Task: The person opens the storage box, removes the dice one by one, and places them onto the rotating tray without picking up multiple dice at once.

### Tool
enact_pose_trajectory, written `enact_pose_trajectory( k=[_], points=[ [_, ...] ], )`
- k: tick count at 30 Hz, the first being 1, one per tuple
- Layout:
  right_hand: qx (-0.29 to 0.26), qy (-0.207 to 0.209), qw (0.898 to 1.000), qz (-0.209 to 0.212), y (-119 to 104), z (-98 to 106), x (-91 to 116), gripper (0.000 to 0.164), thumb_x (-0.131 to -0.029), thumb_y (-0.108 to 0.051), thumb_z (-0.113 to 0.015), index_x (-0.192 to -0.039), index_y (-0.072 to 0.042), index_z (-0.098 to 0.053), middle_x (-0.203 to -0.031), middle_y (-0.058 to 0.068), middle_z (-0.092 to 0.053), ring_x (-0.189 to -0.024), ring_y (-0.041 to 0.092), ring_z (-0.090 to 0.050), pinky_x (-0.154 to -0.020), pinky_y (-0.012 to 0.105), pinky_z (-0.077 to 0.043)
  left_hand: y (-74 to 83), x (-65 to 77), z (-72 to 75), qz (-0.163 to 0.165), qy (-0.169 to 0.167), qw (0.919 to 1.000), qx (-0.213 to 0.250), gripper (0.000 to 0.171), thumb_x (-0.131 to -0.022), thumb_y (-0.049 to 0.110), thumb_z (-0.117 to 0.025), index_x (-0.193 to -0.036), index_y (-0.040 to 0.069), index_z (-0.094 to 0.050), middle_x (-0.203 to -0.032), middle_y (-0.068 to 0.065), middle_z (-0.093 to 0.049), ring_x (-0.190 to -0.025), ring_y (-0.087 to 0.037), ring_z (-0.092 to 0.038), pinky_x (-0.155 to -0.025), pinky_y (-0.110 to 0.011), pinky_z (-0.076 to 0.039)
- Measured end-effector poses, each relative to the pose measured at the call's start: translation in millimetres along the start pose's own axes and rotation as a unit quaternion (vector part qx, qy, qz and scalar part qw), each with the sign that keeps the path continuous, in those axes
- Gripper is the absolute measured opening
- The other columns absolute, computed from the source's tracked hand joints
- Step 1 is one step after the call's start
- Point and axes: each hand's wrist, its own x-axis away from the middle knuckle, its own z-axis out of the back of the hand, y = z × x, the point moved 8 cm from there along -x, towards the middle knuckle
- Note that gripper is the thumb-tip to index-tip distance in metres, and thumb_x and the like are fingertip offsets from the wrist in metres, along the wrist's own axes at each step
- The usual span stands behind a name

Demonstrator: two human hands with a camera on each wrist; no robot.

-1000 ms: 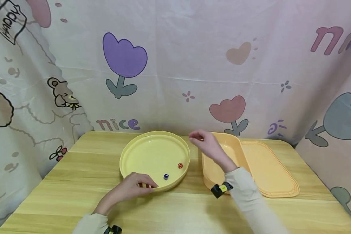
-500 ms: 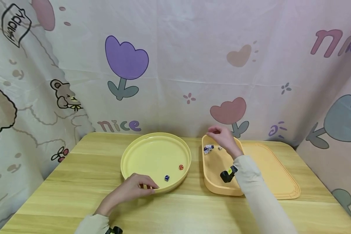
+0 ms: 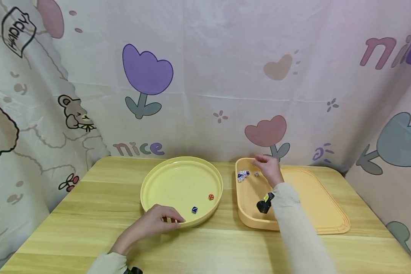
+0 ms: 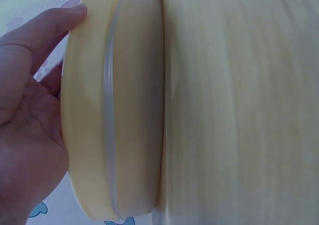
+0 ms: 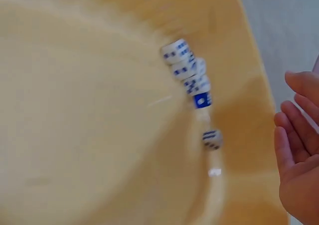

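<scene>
My left hand (image 3: 159,220) pinches the near rim of a round yellow tray (image 3: 176,186). In the left wrist view its thumb (image 4: 75,14) lies on the tray's outer wall. A blue die (image 3: 194,210) and a red die (image 3: 211,197) rest inside the tray. Over the far end of an orange rectangular box (image 3: 251,199) is my right hand (image 3: 270,170), fingers loosely bent and holding nothing. Several white and blue dice (image 5: 187,70) cluster at the box wall in the right wrist view, with a single white die (image 5: 212,139) apart from them.
A flat orange lid (image 3: 323,205) lies right of the box, partly behind my right sleeve (image 3: 299,228). All stand on a wooden table (image 3: 219,251), with a printed curtain (image 3: 205,68) hanging behind its far edge.
My right hand has moved right from the gap beside the tray to over the box, then slightly lower, uncovering the dice there. The left hand stays on the tray rim.
</scene>
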Motion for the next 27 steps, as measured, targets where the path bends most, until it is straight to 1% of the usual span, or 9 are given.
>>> enact_pose_trajectory(
  k=[4,6,9,12,15,18,20,23,27],
  points=[
    [0.011,0.03,0.999,-0.021,15,1,2,0.039,-0.09,-0.012,-0.069,-0.123,0.006,-0.061,-0.124,0.023,-0.059,-0.119,0.035,-0.053,-0.098,0.042,-0.042,-0.7,0.6,0.4,0.001,0.002,1.0,-0.001,0.011,-0.089,0.013,-0.069,-0.097,0.01,-0.076,-0.092,0.007,-0.07,-0.077,-0.001,-0.058,-0.063,-0.024,-0.049],
    [0.013,0.048,0.998,-0.028,24,0,2,0.037,-0.088,-0.011,-0.07,-0.119,0.007,-0.064,-0.121,0.023,-0.061,-0.116,0.034,-0.055,-0.095,0.037,-0.044,-0.6,0.9,0.4,0.0,0.003,1.0,0.0,0.011,-0.089,0.012,-0.07,-0.097,0.009,-0.076,-0.092,0.007,-0.07,-0.077,-0.001,-0.058,-0.063,-0.024,-0.049],
    [0.016,0.069,0.997,-0.039,36,-1,4,0.034,-0.084,-0.007,-0.071,-0.114,0.01,-0.066,-0.114,0.024,-0.064,-0.102,0.031,-0.062,-0.08,0.024,-0.048,-0.1,1.3,0.0,0.0,0.003,1.0,0.005,0.011,-0.089,0.011,-0.07,-0.097,0.009,-0.076,-0.092,0.007,-0.07,-0.077,-0.002,-0.059,-0.064,-0.025,-0.049],
    [0.02,0.072,0.996,-0.053,42,-3,6,0.033,-0.083,-0.003,-0.071,-0.111,0.013,-0.065,-0.111,0.026,-0.064,-0.094,0.029,-0.062,-0.068,0.015,-0.043,-0.3,1.9,-0.8,0.009,0.004,0.9999,0.013,0.01,-0.088,0.009,-0.07,-0.096,0.009,-0.076,-0.091,0.009,-0.07,-0.077,-0.002,-0.059,-0.064,-0.025,-0.049],
    [0.042,0.072,0.994,-0.069,46,-2,10,0.034,-0.082,-0.003,-0.072,-0.11,0.014,-0.065,-0.112,0.026,-0.063,-0.098,0.031,-0.059,-0.074,0.02,-0.043,-0.2,1.7,-2.2,0.01,0.005,0.9998,0.018,0.01,-0.088,0.009,-0.07,-0.096,0.009,-0.076,-0.091,0.008,-0.07,-0.077,-0.002,-0.059,-0.064,-0.025,-0.049],
    [0.062,0.073,0.992,-0.081,47,0,12,0.034,-0.081,-0.002,-0.072,-0.11,0.015,-0.065,-0.112,0.027,-0.063,-0.104,0.036,-0.056,-0.084,0.032,-0.043,0.0,1.1,-3.0,0.008,0.006,0.9998,0.02,0.01,-0.088,0.01,-0.07,-0.096,0.009,-0.076,-0.091,0.007,-0.07,-0.077,-0.002,-0.06,-0.065,-0.025,-0.049],
    [0.07,0.077,0.991,-0.089,49,1,13,0.033,-0.081,-0.002,-0.072,-0.109,0.014,-0.066,-0.111,0.026,-0.064,-0.106,0.037,-0.055,-0.089,0.037,-0.041,0.2,0.6,-3.3,0.007,0.005,0.9998,0.02,0.01,-0.089,0.011,-0.07,-0.096,0.009,-0.076,-0.091,0.007,-0.07,-0.077,-0.003,-0.06,-0.065,-0.025,-0.05],
    [0.075,0.079,0.99,-0.092,48,1,13,0.031,-0.081,-0.004,-0.073,-0.106,0.013,-0.067,-0.109,0.024,-0.066,-0.104,0.036,-0.056,-0.088,0.036,-0.042,-0.2,0.8,-2.9,0.01,0.004,0.9998,0.018,0.01,-0.089,0.011,-0.07,-0.096,0.009,-0.076,-0.091,0.008,-0.07,-0.077,-0.003,-0.06,-0.065,-0.025,-0.05],
    [0.11,0.071,0.989,-0.072,44,-3,11,0.026,-0.079,-0.005,-0.073,-0.1,0.011,-0.069,-0.101,0.022,-0.068,-0.097,0.036,-0.059,-0.084,0.035,-0.045,-0.5,1.0,-1.7,0.016,0.003,0.9998,0.014,0.011,-0.089,0.012,-0.07,-0.096,0.009,-0.076,-0.092,0.007,-0.07,-0.077,-0.002,-0.059,-0.065,-0.025,-0.049]
  ],
)
